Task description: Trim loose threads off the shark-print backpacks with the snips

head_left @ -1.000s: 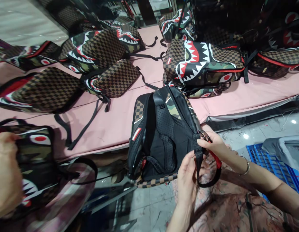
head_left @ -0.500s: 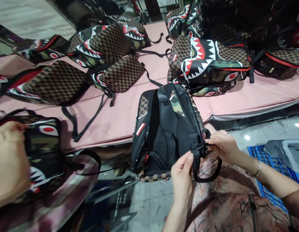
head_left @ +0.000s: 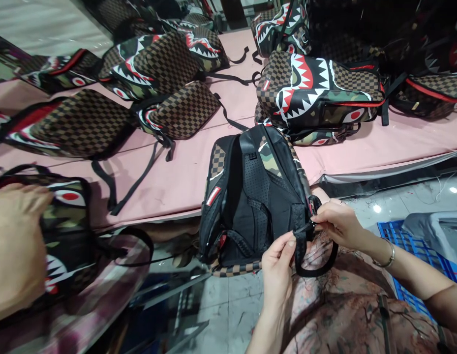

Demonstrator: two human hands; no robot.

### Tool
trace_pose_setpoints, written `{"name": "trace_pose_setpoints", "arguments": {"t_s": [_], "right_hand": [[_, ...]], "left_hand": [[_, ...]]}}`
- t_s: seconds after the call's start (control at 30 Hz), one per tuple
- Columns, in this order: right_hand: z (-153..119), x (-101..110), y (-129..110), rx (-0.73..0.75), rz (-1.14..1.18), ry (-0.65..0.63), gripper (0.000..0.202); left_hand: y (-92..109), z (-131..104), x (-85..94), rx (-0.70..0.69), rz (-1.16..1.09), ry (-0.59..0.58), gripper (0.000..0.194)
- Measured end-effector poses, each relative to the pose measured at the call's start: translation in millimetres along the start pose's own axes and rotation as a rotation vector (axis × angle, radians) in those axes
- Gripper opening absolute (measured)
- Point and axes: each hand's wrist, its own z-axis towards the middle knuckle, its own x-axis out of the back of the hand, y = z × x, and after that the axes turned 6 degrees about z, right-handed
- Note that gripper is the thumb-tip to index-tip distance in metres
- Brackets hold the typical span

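Note:
A black backpack (head_left: 258, 196) with checkered and camouflage panels lies with its padded back and straps facing up, at the front edge of the pink table. My left hand (head_left: 280, 258) pinches the black webbing strap (head_left: 299, 250) near the pack's lower right corner. Just right of it, my right hand (head_left: 337, 222) pinches a thin dark piece beside the same strap; its tip is too small to make out. The strap's loose loop hangs below both hands, over a floral garment (head_left: 346, 314).
Shark-mouth backpacks (head_left: 305, 93) and checkered bags (head_left: 84, 123) lie on the pink table (head_left: 169, 189). At the left, another person's hand (head_left: 17, 246) rests on a camouflage bag (head_left: 69, 211). A blue crate (head_left: 409, 265) stands at the right.
My right hand has shifted slightly left and the dark piece between my hands sits differently. The other person's hand has moved a little right on its bag.

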Motion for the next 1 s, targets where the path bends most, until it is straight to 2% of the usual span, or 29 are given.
{"name": "trace_pose_setpoints", "arguments": {"t_s": [0.07, 0.13, 0.17, 0.2, 0.27, 0.33, 0.4, 0.43, 0.5, 0.57, 0.63, 0.7, 0.77, 0.83, 0.9, 1.0], "right_hand": [[0, 4, 3, -0.072, 0.145, 0.093, 0.009], [2, 9, 10, -0.208, 0.251, 0.184, 0.015], [3, 12, 16, -0.276, 0.286, 0.217, 0.019], [5, 15, 22, -0.334, 0.316, 0.237, 0.024], [10, 18, 34, -0.417, 0.364, 0.228, 0.032], [16, 16, 46, -0.475, 0.382, 0.181, 0.027], [21, 11, 54, -0.517, 0.360, 0.119, 0.018], [24, 8, 57, -0.522, 0.346, 0.088, 0.016], [28, 3, 61, -0.522, 0.322, 0.004, 0.017], [32, 2, 61, -0.516, 0.285, -0.104, 0.018], [35, 4, 58, -0.472, 0.182, -0.176, 0.019], [36, 6, 53, -0.397, 0.032, -0.204, 0.021], [33, 3, 48, -0.342, -0.085, -0.206, 0.019], [27, -7, 44, -0.350, -0.123, -0.151, 0.012], [18, -20, 43, -0.397, -0.076, -0.049, 0.011], [10, -37, 42, -0.465, 0.111, 0.069, 0.014]], "left_hand": [[10, -1, 7.6, -0.027, -0.067, -0.152, 0.023], [22, 1, 14.8, -0.070, -0.081, -0.332, 0.044], [27, 4, 16.6, -0.095, -0.027, -0.375, 0.051], [31, 10, 16.4, -0.108, 0.075, -0.375, 0.054], [35, 25, 9.0, -0.094, 0.395, -0.281, 0.053], [33, 43, -5.9, -0.063, 0.779, -0.190, 0.051], [29, 59, -23.0, -0.101, 1.126, -0.151, 0.050], [27, 65, -30.2, -0.125, 1.234, -0.148, 0.048], [23, 72, -38.6, -0.117, 1.285, -0.181, 0.044], [19, 73, -37.4, -0.059, 1.201, -0.232, 0.038], [16, 70, -28.6, -0.025, 1.134, -0.236, 0.034], [14, 67, -17.0, -0.057, 0.988, -0.149, 0.032], [13, 64, -7.2, -0.140, 0.698, -0.008, 0.034], [15, 63, -2.0, -0.247, 0.353, 0.146, 0.035], [18, 63, -1.7, -0.283, 0.078, 0.231, 0.033], [22, 65, -6.9, -0.154, -0.184, 0.207, 0.031]]}}
